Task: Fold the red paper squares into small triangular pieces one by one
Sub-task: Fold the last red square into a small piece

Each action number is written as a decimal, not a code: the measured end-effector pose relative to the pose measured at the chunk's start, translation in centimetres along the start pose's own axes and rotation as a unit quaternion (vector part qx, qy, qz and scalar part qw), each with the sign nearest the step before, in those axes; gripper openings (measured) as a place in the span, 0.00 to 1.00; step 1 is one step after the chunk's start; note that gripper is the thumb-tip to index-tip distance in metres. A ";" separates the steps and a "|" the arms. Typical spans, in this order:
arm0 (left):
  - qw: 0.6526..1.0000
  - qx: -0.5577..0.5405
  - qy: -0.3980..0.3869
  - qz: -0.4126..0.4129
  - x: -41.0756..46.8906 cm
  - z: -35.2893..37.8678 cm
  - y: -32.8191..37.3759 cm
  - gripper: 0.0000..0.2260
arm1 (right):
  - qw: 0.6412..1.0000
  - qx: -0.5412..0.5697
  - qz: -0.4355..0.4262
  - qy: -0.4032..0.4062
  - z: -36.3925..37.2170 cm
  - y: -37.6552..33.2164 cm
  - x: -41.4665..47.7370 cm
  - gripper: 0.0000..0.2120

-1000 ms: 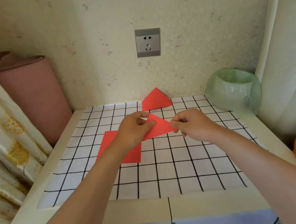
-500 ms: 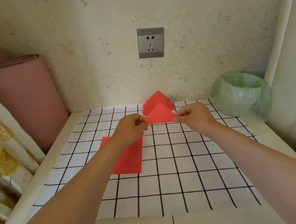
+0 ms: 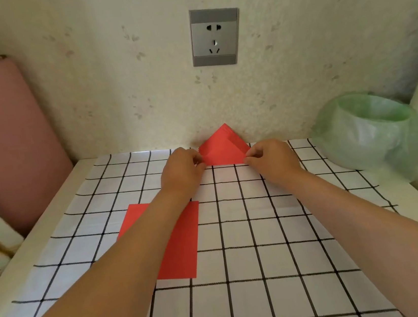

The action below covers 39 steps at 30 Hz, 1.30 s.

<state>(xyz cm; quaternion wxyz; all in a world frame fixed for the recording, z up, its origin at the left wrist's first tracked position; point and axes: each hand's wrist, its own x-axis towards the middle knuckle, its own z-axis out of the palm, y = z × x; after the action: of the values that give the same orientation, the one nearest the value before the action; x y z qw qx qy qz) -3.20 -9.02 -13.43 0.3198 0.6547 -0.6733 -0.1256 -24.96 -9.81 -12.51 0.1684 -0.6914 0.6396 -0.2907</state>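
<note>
- Fingers (image 3: 197, 159) of the left hand (image 3: 182, 172) pinch the lower left corner of a folded red triangle (image 3: 222, 154). The right hand (image 3: 273, 160) pinches its lower right corner.
- The triangle is low over the far edge of the bench (image 3: 57, 202), near the wall and below the socket (image 3: 215, 36).
- More folded red paper (image 3: 225, 131) pokes up just behind it; whether the two touch cannot be told.
- Flat red squares (image 3: 184, 244) lie on the checked cloth (image 3: 268, 257), partly hidden by the left forearm.
- A green-lined bin (image 3: 369, 134) stands at the far right.

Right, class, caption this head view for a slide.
Left hand and right hand pinch a red triangle by its corners; red squares lie nearer.
</note>
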 end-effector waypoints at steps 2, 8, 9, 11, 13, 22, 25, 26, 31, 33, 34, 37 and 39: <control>1.000 -0.002 0.013 0.007 0.1 0.3 -0.2 0.12 | 1.000 -0.028 -0.003 0.006 0.2 0.1 0.4 0.01; 0.999 0.018 0.033 0.006 0.9 0.6 -0.3 0.11 | 0.996 -0.075 -0.006 0.041 0.4 0.1 0.8 0.07; 0.999 0.026 0.034 0.001 1.1 0.7 -0.1 0.10 | 0.995 -0.082 -0.008 0.051 0.5 0.1 0.9 0.08; 0.998 0.047 0.036 -0.005 1.3 1.0 0.1 0.08 | 0.993 -0.095 -0.012 0.069 0.8 0.1 1.0 0.08; 0.997 0.063 0.039 -0.004 1.4 1.3 0.2 0.09 | 0.991 -0.107 -0.014 0.082 1.0 0.1 1.2 0.09; 0.999 0.048 0.023 0.000 0.3 0.3 0.4 0.16 | 0.990 -0.112 -0.033 0.075 0.9 -0.4 -0.2 0.17; 0.998 0.056 -0.001 0.000 -0.9 -0.8 0.7 0.20 | 0.992 -0.101 -0.054 0.053 0.4 -1.5 -1.5 0.21; 0.999 0.053 -0.006 0.004 -1.3 -1.5 0.9 0.21 | 0.992 -0.103 -0.064 0.043 0.2 -2.2 -2.0 0.22; 0.998 0.020 -0.028 0.056 -4.7 -6.0 2.0 0.20 | 0.985 -0.085 -0.149 -0.032 -0.6 -6.4 -5.7 0.17; 0.996 0.009 -0.056 0.065 -6.9 -7.8 1.7 0.19 | 0.977 -0.069 -0.180 -0.088 -0.4 -8.0 -7.8 0.13; 0.995 0.015 -0.074 0.066 -8.1 -8.6 1.3 0.18 | 0.972 -0.063 -0.192 -0.116 -0.1 -8.7 -8.8 0.13; 0.988 0.073 -0.128 0.047 -11.5 -10.6 -0.3 0.18 | 0.952 -0.079 -0.219 -0.198 1.2 -10.2 -11.5 0.16; 0.981 0.106 -0.163 0.026 -13.3 -11.8 -1.2 0.20 | 0.937 -0.108 -0.233 -0.237 1.9 -10.5 -13.0 0.24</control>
<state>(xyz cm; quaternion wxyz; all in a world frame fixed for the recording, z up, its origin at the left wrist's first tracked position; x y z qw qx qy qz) 3.97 6.61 -8.71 0.1378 0.6377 -0.7429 -0.1500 -15.70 4.05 -10.06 0.1672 -0.8837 0.4301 -0.0789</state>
